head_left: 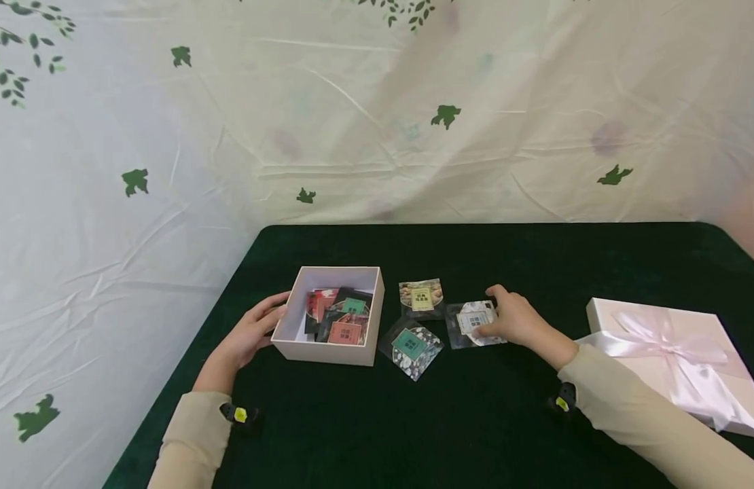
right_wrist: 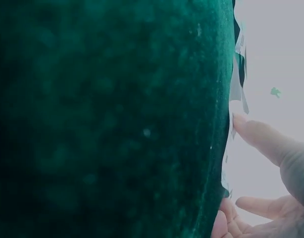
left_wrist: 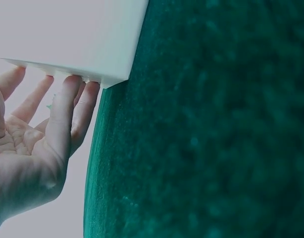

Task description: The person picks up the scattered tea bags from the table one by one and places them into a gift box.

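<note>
Lying beside one open box (head_left: 328, 354): three packets (head_left: 422, 296)

Inside the pale box at least three more packets (head_left: 344, 333) overlap: one mostly red, one dark with a green label, one with a red-orange label; an exact count is hidden by the overlap. The left hand (head_left: 255, 331) has its fingers extended and spread, tips touching the box's side. On the dark green bench (head_left: 377, 435), the yellow-labelled packet, the green-labelled packet (head_left: 412, 348) and the white-labelled packet (head_left: 468, 322) lie right of the box. The right hand (head_left: 522, 322) touches the last, thumb and fingers apart; whether they grip, I cannot tell. One ribbon-tied pink piece (head_left: 658, 394) sits farther right.
</note>
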{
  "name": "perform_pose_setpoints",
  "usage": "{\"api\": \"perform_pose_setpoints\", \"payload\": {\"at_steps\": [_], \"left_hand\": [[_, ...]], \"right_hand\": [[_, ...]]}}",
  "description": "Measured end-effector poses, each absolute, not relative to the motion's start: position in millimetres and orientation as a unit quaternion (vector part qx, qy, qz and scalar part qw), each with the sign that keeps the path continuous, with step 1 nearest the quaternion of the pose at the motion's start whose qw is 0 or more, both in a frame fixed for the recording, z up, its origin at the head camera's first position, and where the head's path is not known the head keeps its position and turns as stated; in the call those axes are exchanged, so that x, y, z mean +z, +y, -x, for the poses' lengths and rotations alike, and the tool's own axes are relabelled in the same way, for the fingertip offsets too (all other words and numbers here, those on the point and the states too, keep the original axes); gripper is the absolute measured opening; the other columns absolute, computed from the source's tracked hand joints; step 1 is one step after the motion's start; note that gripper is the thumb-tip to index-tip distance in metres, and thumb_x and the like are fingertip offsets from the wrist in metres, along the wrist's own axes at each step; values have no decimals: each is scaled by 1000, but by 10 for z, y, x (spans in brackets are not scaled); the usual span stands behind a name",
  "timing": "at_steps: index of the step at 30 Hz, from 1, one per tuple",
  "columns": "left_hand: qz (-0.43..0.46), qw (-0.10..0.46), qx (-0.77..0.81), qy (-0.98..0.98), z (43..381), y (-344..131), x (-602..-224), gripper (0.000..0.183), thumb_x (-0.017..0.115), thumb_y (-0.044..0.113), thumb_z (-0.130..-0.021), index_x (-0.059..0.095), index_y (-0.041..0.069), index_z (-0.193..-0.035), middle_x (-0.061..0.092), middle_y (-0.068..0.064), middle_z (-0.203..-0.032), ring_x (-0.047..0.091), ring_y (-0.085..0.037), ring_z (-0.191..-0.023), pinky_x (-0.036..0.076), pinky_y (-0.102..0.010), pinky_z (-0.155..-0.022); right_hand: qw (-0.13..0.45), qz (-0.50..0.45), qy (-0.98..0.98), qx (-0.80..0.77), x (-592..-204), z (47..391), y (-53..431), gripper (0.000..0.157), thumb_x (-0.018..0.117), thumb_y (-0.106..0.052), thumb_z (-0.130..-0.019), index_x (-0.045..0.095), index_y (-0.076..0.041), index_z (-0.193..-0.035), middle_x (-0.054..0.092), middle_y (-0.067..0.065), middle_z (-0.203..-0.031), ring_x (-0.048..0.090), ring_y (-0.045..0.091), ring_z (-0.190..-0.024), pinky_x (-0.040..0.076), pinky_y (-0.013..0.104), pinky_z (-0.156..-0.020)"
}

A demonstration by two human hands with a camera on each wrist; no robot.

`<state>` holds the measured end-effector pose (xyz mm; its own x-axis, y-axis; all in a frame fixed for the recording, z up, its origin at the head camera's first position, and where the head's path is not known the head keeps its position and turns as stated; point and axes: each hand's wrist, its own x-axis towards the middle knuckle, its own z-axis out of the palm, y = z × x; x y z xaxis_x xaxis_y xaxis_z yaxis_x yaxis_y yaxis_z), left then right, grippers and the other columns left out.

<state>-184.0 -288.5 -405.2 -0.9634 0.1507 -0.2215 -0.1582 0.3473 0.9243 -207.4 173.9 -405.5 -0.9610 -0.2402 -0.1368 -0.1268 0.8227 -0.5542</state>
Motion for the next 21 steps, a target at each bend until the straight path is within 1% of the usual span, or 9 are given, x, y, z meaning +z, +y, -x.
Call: {"api": "perform_pose_setpoints", "payload": {"at_steps": [5, 11, 16, 18, 21], "left_hand": [[3, 135, 570, 810, 1844, -2886, -4037, 62, 45, 44, -99, 25, 15, -150, 30, -20, -152, 28, -42, -138, 32, -62, -105], [1, 135, 571, 810, 1849, -2878, -4034, 63, 45, 45, -98, 25, 15, -150, 29, -19, -152, 28, -42, -138, 32, -61, -105], [3, 137, 574, 807, 1849, -2878, -4039, 63, 45, 45, -98, 25, 14, -150, 29, -20, -152, 27, -43, -139, 32, -61, -105], [3, 136, 575, 807, 1847, -2878, -4043, 63, 45, 45, -98, 25, 15, -150, 29, -20, -152, 27, -43, -139, 32, -61, -104], [3, 136, 574, 808, 1841, -2881, -4052, 63, 45, 45, -98, 25, 15, -150, 29, -19, -153, 27, -43, -139, 33, -61, -104]], "right_hand": [[128, 87, 938, -309, -4063, 2079, 1744, 81, 78, -24, -77, 31, 9, -134, 55, 26, -106, 56, 26, -85, 47, 32, -67], [142, 72, 930, -331, -4055, 2074, 1760, 77, 77, -21, -79, 32, 8, -133, 54, 27, -107, 57, 27, -85, 47, 31, -66], [144, 64, 921, -356, -4047, 2058, 1780, 76, 76, -16, -79, 31, 10, -135, 55, 23, -101, 56, 23, -80, 46, 30, -63], [143, 65, 920, -360, -4047, 2052, 1789, 71, 75, -14, -80, 35, 12, -132, 55, 21, -99, 55, 22, -80, 46, 30, -63], [145, 67, 917, -366, -4057, 2040, 1804, 59, 73, -12, -81, 43, 12, -124, 56, 20, -98, 55, 21, -81, 47, 29, -64]]}}
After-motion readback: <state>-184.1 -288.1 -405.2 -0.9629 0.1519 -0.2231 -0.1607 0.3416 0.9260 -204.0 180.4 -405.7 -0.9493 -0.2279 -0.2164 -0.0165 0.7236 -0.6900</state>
